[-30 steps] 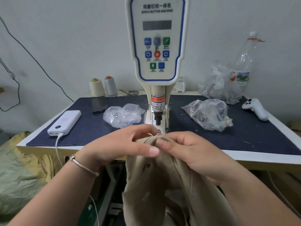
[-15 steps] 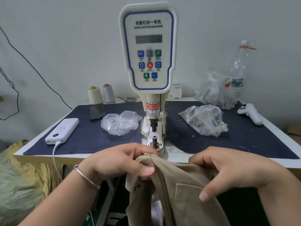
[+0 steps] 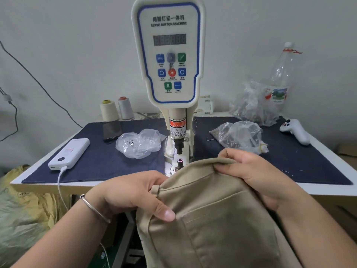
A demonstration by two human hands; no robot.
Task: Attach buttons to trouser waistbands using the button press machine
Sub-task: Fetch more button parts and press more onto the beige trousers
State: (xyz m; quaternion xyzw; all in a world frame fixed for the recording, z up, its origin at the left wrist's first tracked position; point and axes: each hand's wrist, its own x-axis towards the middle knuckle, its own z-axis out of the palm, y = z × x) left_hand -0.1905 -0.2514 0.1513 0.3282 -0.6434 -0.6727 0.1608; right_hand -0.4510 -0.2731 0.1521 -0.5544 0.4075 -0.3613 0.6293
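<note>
A small garment workshop. A white servo button machine (image 3: 169, 55) with a control panel stands on a work table (image 3: 328, 190) covered in dark blue cloth (image 3: 100, 163). Two thread cones (image 3: 116, 110) sit against the plain wall, with clear plastic bags (image 3: 140, 143) of small metal parts nearby.

**Bench count**

One press (image 3: 170, 74). One pair of trousers (image 3: 212, 219), two hands on it: left (image 3: 127, 192), right (image 3: 257, 171). Two thread cones (image 3: 108, 110). Three plastic bags (image 3: 139, 143). One bottle (image 3: 280, 74). One power bank (image 3: 69, 153). One phone (image 3: 112, 129). One white controller (image 3: 295, 130). One bangle (image 3: 94, 208). One small box (image 3: 203, 107).
</note>
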